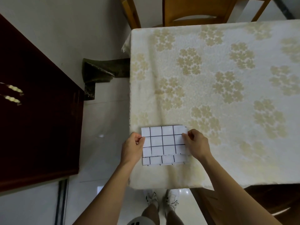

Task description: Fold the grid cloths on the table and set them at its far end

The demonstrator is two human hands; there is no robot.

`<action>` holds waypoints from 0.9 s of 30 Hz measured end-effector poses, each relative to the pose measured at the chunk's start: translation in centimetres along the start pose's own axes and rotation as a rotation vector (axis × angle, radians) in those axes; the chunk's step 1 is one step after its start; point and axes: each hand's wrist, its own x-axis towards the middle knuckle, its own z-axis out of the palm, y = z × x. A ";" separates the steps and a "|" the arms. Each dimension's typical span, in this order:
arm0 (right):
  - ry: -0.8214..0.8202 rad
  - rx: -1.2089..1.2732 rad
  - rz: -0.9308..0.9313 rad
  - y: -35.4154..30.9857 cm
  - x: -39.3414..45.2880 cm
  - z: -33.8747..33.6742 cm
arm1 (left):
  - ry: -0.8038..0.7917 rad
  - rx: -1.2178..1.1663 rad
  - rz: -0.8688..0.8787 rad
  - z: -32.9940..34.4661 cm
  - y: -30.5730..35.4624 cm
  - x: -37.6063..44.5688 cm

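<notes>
A white cloth with a black grid (163,142) lies folded at the near left corner of the table (227,143), its upper layer set a little back from a lower layer that shows along the near edge. My left hand (132,148) pinches the cloth's left edge between thumb and fingers. My right hand (196,144) pinches its right edge the same way. I see only this one grid cloth.
The table carries a cream cloth with pale gold flowers. Two wooden chairs (199,12) stand at its far end. A dark red cabinet (37,111) is on the left across a strip of pale tiled floor (103,124). A dark stone ledge (100,73) juts beside the table's left edge.
</notes>
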 end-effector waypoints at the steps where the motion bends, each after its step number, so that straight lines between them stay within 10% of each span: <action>1: -0.006 -0.011 0.006 0.1 0.2 0.2 | -0.001 0.032 0.003 0.2 -0.2 0.2; 7: 0.039 -0.130 0.012 0.6 0.1 0.2 | 0.069 0.237 0.124 0.0 -0.7 -0.4; 17: 0.140 -0.527 -0.656 3.8 -3.2 -0.5 | -0.001 0.752 0.685 0.6 -2.3 -5.3; 27: -0.105 -0.756 -0.685 6.8 -7.2 2.5 | -0.159 0.913 0.591 2.2 -6.9 -6.7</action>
